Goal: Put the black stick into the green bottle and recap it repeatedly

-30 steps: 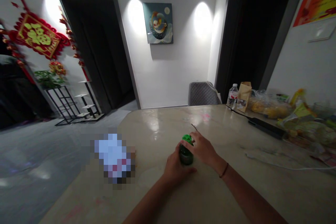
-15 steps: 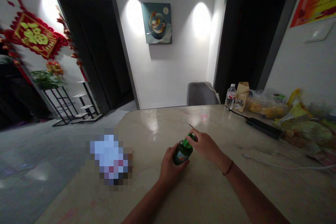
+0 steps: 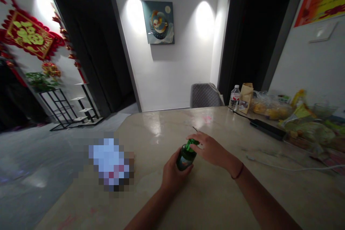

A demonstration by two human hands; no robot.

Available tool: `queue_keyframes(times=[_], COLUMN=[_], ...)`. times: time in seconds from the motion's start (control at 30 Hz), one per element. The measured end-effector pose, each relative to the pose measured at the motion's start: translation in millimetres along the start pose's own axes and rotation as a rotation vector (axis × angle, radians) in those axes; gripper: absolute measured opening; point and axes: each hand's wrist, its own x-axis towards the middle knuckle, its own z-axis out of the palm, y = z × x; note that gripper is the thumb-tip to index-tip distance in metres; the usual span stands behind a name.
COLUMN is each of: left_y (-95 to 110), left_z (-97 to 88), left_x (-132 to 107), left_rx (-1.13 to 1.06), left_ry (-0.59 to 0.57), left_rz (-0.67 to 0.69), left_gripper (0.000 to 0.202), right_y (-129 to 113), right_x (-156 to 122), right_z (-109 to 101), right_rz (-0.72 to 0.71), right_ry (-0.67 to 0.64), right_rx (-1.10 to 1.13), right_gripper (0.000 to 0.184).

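My left hand (image 3: 172, 170) is wrapped round a small dark green jar (image 3: 185, 161) with a picture label on its side, tilted a little above the table. At the jar's mouth my right hand (image 3: 206, 146) pinches a bright green ribbed piece (image 3: 190, 143) between thumb and fingers. The lower end of this piece sits in or against the jar's opening; I cannot tell its exact kind. A thin dark strip (image 3: 194, 128) shows just beyond the right fingers, its other end hidden.
The stone-patterned table (image 3: 151, 133) extends around my hands. A blurred-out light blue object (image 3: 107, 160) is at the left edge. To the right are a black power strip (image 3: 267, 129), a white cable (image 3: 285, 167), a water bottle (image 3: 234, 99), a paper bag (image 3: 245, 97) and plastic food bags (image 3: 271, 106).
My right fingers have shifted slightly left and spread over the green piece at the jar's mouth. The left hand keeps its hold on the jar. The whole view has moved a little.
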Motion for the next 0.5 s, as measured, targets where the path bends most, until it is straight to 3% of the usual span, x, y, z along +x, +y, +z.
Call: queue_keyframes(times=[0.1,0.2,0.3,0.43,0.5], left_y=[1,2,1,1,1], left_z=[-0.3,-0.5,-0.3,0.1,0.0], left_x=[0,0,0,1,1], left_rx=[-0.009,0.004,0.016,0.004,-0.002], left_ry=[0.008,-0.014,-0.017,-0.010,0.001], left_rz=[0.003,0.011,0.025,0.035,0.020], left_gripper=[0.066,0.066,0.065,0.064,0.063], right_y=[-1,0,0,-1,-3], right_x=[-3,-2,-1,-2,-3], right_z=[-3,4,10,10,10], right_rz=[-0.032,0.039,0.068,-0.080,-0.086], right_ry=[0.014,0.080,0.109,0.046,0.050], right_rx=[0.045,0.038,0.022,0.095,0.115], right_gripper=[0.035,0.051,0.047,0.043,0.046])
